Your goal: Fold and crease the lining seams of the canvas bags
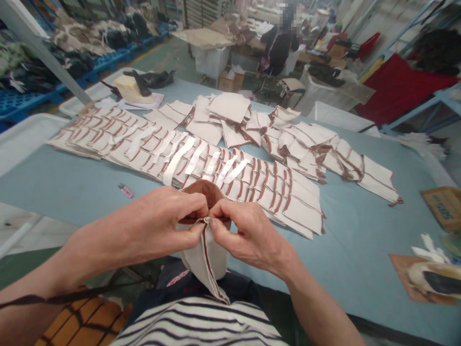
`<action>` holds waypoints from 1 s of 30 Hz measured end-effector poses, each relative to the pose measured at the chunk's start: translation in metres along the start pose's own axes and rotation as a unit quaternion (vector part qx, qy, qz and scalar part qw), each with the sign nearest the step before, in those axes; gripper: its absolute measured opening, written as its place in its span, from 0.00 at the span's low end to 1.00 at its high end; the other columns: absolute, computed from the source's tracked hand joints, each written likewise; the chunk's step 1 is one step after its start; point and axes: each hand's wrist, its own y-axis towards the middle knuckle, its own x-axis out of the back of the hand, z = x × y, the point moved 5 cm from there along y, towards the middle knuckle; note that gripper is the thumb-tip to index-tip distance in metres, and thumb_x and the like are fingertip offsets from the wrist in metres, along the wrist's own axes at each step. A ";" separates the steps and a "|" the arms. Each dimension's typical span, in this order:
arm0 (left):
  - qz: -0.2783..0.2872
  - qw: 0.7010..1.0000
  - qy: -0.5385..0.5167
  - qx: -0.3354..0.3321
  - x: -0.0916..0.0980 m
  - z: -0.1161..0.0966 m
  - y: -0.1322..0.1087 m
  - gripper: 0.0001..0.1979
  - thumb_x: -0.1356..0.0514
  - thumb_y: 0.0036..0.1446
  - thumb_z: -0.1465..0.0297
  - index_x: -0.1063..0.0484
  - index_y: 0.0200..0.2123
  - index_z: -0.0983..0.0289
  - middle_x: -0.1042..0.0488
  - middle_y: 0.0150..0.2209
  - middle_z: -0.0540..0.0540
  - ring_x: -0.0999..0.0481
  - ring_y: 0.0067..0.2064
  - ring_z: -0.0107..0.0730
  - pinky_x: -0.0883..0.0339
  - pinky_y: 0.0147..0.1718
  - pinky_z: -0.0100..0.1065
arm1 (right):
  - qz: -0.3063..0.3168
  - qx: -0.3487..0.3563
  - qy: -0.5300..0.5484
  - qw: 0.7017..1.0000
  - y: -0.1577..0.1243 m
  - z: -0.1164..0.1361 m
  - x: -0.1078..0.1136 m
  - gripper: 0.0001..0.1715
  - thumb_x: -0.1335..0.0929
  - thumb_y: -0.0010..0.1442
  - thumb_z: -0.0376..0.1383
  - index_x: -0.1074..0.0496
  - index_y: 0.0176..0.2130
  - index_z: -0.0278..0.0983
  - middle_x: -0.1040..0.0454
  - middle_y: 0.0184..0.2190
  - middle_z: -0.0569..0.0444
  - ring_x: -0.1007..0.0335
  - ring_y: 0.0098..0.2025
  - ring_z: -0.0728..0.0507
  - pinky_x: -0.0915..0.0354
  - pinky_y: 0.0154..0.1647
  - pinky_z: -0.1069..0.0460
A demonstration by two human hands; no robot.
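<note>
Between my two hands is a cream fabric pouch (216, 254) with a brown lining and a brown-edged seam, held close to my body over the table's near edge. My left hand (173, 216) is closed, thumb and forefinger pinching the pouch's rim left of the seam. On the other side of that seam, my right hand (241, 226) pinches the same rim. Both sets of fingertips almost meet at the seam's top. Just beyond them lies a long overlapping row of cream fabric pieces (298, 197) with brown edges, and several white strips (196, 158) rest across it.
A loose heap of similar pieces (230, 108) lies behind the row on the blue table (360, 240). Small pink thread snips (126, 191) lie at left. A cardboard box (444, 206) is at right. Farther back, a person (277, 48) sits among bins and worktables.
</note>
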 end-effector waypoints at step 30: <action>-0.133 0.979 0.086 -0.131 -0.037 0.030 -0.007 0.12 0.45 0.75 0.75 0.21 0.44 0.63 0.14 0.38 0.54 0.16 0.37 0.32 0.28 0.38 0.29 | 0.024 -0.248 0.334 0.909 -0.002 -0.074 -0.050 0.16 0.29 0.55 0.46 0.36 0.29 0.41 0.41 0.22 0.64 0.51 0.25 0.51 0.50 0.25 0.55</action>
